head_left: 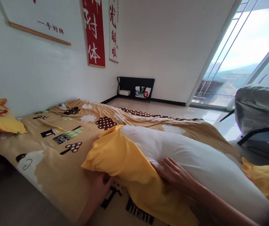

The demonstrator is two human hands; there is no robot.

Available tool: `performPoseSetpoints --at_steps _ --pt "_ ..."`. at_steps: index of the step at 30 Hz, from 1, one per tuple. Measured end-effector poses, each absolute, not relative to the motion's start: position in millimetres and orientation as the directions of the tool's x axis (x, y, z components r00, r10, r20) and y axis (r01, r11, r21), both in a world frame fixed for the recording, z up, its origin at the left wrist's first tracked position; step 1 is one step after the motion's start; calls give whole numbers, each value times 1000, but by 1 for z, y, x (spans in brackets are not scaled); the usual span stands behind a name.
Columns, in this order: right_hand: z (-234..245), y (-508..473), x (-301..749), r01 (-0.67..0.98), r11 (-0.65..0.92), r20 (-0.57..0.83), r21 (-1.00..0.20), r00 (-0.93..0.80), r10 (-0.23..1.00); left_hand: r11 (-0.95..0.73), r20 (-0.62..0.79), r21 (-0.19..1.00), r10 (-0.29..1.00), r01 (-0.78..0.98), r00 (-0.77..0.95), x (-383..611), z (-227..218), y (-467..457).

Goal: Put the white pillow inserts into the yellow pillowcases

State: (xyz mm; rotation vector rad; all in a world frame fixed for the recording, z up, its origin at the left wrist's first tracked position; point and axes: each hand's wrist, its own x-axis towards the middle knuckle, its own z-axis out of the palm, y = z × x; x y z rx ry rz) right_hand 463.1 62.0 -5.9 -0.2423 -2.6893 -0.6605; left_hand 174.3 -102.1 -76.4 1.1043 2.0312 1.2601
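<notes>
A plump white pillow [202,157] lies on the bed, its far left end inside a yellow pillowcase [117,150]. The rest of the case hangs in folds along the pillow's near side. My left hand [100,186] is at the lower left edge of the case, fingers curled against the cloth and partly hidden beneath it. Pressed against the white pillow, my right hand [172,171] has its fingers bent at the case's open edge and closed on the yellow cloth. Some of its fingertips are hidden.
A tan patterned sheet [59,163] covers the bed. Yellow pillows or cloth lie at the far left [2,121] and right [266,175]. Beyond stand a black panel [134,88] against the wall and a plastic-covered chair [259,110] by the glass door [219,78].
</notes>
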Motion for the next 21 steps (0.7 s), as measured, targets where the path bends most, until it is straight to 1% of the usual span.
performPoseSetpoints --at_steps 1,2,3,4,5,6,9,12,15,18,21 --pt "-4 63 462 249 888 357 386 -928 105 166 -34 969 825 184 -565 177 -80 -98" --pt "0 64 460 263 893 320 364 -936 145 108 -78 994 802 17 -592 180 -83 -94" --pt "4 64 457 282 895 274 345 -943 191 71 -116 993 776 -98 -620 185 -85 -90" --pt "10 64 454 305 895 224 327 -945 240 51 -133 988 756 -145 -641 191 -87 -87" --pt "17 62 449 333 892 176 306 -941 290 50 -124 990 747 -132 -653 196 -87 -85" --pt "25 59 444 365 887 141 284 -931 338 63 -96 995 752 -74 -652 202 -86 -83" --pt "42 44 424 465 860 115 211 -885 450 99 26 980 790 170 -612 217 -81 -82" --pt "38 23 399 493 855 51 163 -869 492 139 85 935 805 325 -588 235 -84 -91" --pt "21 10 377 478 863 -39 165 -871 490 197 64 895 832 401 -551 253 -97 -108" --pt "16 9 368 488 854 -53 181 -862 504 251 5 825 892 506 -452 259 -104 -126" --pt "21 11 376 466 871 -58 158 -876 479 275 -88 791 935 547 -343 247 -89 -146"
